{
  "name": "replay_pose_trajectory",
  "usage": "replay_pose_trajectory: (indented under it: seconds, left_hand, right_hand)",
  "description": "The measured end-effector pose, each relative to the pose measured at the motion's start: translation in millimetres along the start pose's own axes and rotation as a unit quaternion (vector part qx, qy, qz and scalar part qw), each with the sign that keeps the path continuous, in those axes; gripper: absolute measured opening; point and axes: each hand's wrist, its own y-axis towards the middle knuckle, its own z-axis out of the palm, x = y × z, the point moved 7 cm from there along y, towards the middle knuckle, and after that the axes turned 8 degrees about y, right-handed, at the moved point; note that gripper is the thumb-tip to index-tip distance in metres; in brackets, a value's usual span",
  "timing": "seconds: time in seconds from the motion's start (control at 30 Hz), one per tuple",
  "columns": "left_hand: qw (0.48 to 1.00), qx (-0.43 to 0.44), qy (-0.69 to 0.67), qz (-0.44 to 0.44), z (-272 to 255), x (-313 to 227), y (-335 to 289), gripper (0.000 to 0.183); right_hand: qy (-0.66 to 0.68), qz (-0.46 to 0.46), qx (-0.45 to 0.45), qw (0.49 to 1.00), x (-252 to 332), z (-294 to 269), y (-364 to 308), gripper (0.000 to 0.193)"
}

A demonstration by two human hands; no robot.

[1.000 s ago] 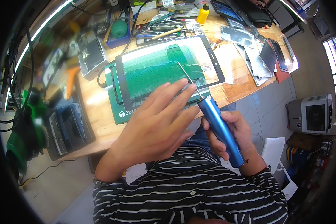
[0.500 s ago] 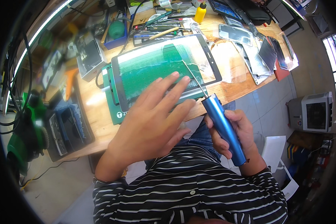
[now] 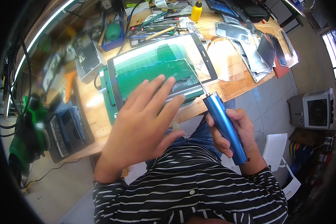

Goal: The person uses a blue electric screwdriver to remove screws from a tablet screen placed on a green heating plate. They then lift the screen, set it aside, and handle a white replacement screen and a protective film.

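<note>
A tablet's glass panel (image 3: pixel 198 52) with a black border lies on a green perforated work plate (image 3: pixel 112 112). Ragged, glossy residue runs across the glass. Over the near edge of the panel my left hand (image 3: pixel 142 117) spreads its fingers, holding nothing; whether the fingertips press on the glass I cannot tell. My right hand (image 3: pixel 242 130) is wrapped round a blue cylindrical hand tool, perhaps a glue remover (image 3: pixel 224 125). Its thin metal shaft slants up and left over the panel's near right part, the tip at the residue.
Pens and hand tools (image 3: pixel 156 31), a yellow bottle (image 3: pixel 196 12) and a blue box (image 3: pixel 114 42) stand behind the panel. Phone screens (image 3: pixel 233 31) pile up at the far right. A dark tray (image 3: pixel 72 127) and a green device (image 3: pixel 28 138) are on the left.
My left hand has slid a little to the left over the glass, its fingers still spread. The tool in my right hand keeps nearly the same place, its tip still at the residue.
</note>
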Motion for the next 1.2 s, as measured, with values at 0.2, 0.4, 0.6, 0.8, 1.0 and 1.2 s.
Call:
replay_pose_trajectory:
  seconds: [0.2, 0.4, 0.6, 0.8, 1.0, 1.2]
  left_hand:
    - [1.0, -0.002, -0.002, 0.021, 1, -7, 2, 0.067]
    - [1.0, -0.004, -0.004, 0.018, 1, -8, 3, 0.067]
    - [1.0, 0.004, 0.007, 0.02, 4, -10, 11, 0.068]
    - [0.999, 0.018, 0.017, 0.023, 7, -15, 17, 0.069]
    - [0.999, 0.02, 0.023, 0.02, 7, -17, 19, 0.071]
    - [0.999, 0.025, 0.022, 0.022, 8, -20, 21, 0.07]
  right_hand:
    - [0.004, -0.004, 0.004, 1.0, 1, -1, -2, 0.049]
    - [0.019, -0.009, 0.012, 1.0, 2, -4, -4, 0.049]
    - [0.018, -0.008, 0.007, 1.0, 2, -5, -6, 0.049]
    - [0.036, -0.013, 0.013, 0.999, 5, -8, -10, 0.049]
    - [0.04, -0.012, 0.012, 0.999, 7, -11, -13, 0.049]
    - [0.043, -0.014, 0.021, 0.999, 8, -14, -16, 0.049]
